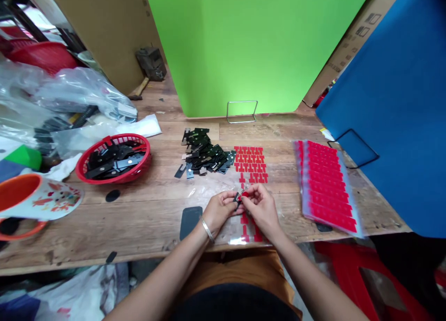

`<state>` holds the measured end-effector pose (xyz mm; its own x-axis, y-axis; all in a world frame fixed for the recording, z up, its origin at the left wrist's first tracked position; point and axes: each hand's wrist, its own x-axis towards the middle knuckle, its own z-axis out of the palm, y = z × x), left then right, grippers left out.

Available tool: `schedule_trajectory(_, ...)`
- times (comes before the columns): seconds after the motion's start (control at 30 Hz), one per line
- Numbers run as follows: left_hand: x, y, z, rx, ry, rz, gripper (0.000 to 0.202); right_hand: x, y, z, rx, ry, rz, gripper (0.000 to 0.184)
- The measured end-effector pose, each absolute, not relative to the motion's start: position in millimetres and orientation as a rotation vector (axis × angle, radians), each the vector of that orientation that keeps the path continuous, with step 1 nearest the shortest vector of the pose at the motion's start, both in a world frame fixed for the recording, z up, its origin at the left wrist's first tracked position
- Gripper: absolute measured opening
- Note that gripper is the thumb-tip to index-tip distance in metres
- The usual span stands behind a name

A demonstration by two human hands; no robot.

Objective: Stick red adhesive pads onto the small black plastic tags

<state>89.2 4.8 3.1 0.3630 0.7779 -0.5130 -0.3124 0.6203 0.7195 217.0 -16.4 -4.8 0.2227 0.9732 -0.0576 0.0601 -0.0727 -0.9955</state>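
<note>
My left hand [220,210] and my right hand [262,206] meet over the front middle of the wooden table [146,219]. Both pinch a small dark metal piece [239,196] between their fingertips, and a small red sticker [244,194] sits at the right hand's fingertips against it. Under my hands lies a clear sheet with red T-shaped stickers [250,165]. A loose pile of black metal pieces [204,156] lies just behind my left hand. A metal bangle circles my left wrist.
A red basket [114,172] with black pieces stands at the left. A stack of red sticker sheets [325,184] lies at the right. An orange-and-white mug [33,202], plastic bags, a green board [251,47] and a blue board [393,112] surround the area.
</note>
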Motion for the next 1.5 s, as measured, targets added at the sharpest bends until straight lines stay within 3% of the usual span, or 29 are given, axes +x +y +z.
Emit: schedule_trajectory(1.5, 88.1, 4.3, 0.6, 0.596, 0.921, 0.729, 0.022, 210.1, -18.7, -10.0, -1.396, -1.078, 1.042, 0.013)
